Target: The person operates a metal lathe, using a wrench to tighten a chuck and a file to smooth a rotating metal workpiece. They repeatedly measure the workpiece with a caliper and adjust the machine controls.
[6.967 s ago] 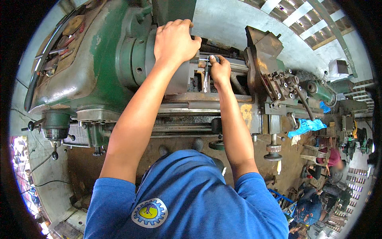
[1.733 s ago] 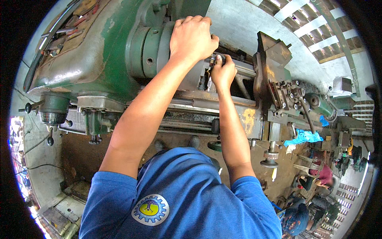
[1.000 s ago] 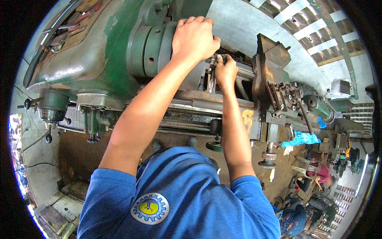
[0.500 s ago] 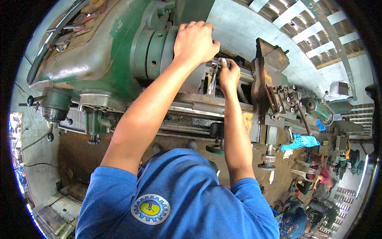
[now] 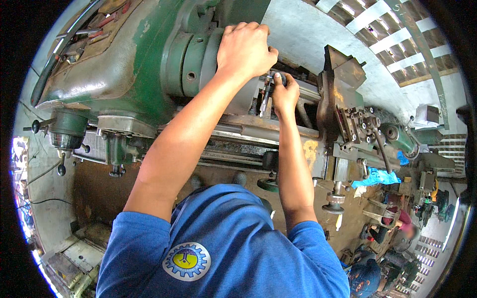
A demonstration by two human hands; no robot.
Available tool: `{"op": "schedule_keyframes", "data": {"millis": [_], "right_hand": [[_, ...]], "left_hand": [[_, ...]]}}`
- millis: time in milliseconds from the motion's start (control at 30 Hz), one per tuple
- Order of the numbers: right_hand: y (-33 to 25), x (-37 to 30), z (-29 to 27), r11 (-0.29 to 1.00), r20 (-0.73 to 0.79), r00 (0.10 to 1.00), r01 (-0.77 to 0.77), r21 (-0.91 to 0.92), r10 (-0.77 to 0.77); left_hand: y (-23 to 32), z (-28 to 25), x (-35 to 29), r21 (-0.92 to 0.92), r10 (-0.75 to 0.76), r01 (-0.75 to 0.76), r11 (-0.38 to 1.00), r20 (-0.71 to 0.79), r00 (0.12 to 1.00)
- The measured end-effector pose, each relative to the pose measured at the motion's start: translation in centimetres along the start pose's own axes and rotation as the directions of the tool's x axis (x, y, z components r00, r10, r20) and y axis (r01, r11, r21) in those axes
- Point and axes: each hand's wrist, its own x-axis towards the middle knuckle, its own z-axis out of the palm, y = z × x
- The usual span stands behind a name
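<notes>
My left hand [image 5: 246, 49] lies over the top of a lathe chuck [image 5: 239, 101], its fingers curled over the far side and partly hidden. The chuck sits against a green ringed spindle part [image 5: 191, 67]. Just right of the chuck face, my right hand [image 5: 285, 94] is closed around the upper end of a shiny metal tool that looks like a ratchet wrench [image 5: 266, 98]. Its handle hangs downward, tilted a little. The thumb presses near the tool's head. Where the tool meets the chuck is partly hidden by my left hand.
The green headstock [image 5: 119, 74] fills the left, with hand tools [image 5: 97, 35] on top. Rightward stand the carriage [image 5: 330, 89], tool post [image 5: 355, 124] and tailstock [image 5: 400, 139]. A blue cloth [image 5: 376, 177] hangs nearby. Two other people [image 5: 397, 218] are at the lower right.
The view has shifted slightly. My left hand stays on the chuck, and my right hand keeps its grip on the tool, whose handle hangs at nearly the same angle.
</notes>
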Motion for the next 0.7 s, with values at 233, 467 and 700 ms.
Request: {"op": "schedule_keyframes", "data": {"millis": [233,467,700], "right_hand": [[0.9,-0.6,-0.8,0.959,0.106,0.993,-0.087,0.271,0.06],[1.4,0.7,-0.2,0.999,0.05,0.998,-0.028,-0.043,0.03],[1.3,0.3,0.9,0.958,-0.093,0.994,0.025,-0.286,-0.054]], "left_hand": [[0.2,-0.5,0.2,0.061,-0.044,0.038,0.997,0.092,0.995],[0.2,-0.3,0.1,0.065,-0.036,0.031,0.997,0.081,0.996],[0.3,-0.1,0.1,0.078,-0.035,0.03,0.997,0.068,0.997]]}}
